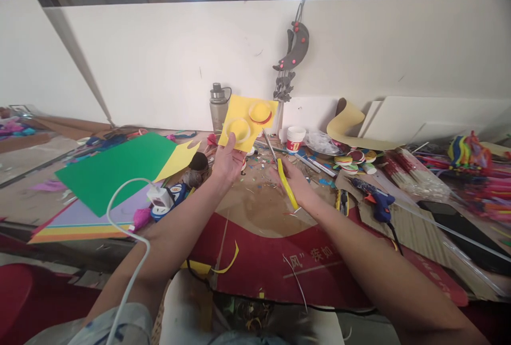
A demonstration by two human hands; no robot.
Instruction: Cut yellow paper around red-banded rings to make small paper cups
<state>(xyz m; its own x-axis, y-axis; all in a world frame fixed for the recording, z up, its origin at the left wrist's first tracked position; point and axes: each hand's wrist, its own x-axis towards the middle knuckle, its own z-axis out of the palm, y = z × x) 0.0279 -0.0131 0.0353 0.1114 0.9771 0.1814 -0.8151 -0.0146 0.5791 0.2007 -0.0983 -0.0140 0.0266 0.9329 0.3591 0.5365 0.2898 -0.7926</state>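
My left hand [228, 165] holds a yellow sheet [241, 108] up above the table, thumb on its near face and fingers behind. Two round pieces with raised rims sit on the sheet: a pale one [248, 134] at lower left and one with a red edge [261, 121] at upper right. Closed around yellow-handled scissors [286, 181] is my right hand [300, 185]. The blades point up toward the sheet's lower right edge; whether they touch it I cannot tell.
A bottle [218, 108] and paper cups [295, 139] stand behind. To the left lie green paper [120, 169] and a power strip [170, 201] with a white cable. A glue gun [377, 200], utility knife [342, 202] and black phone [467, 233] lie to the right. Scraps litter the middle.
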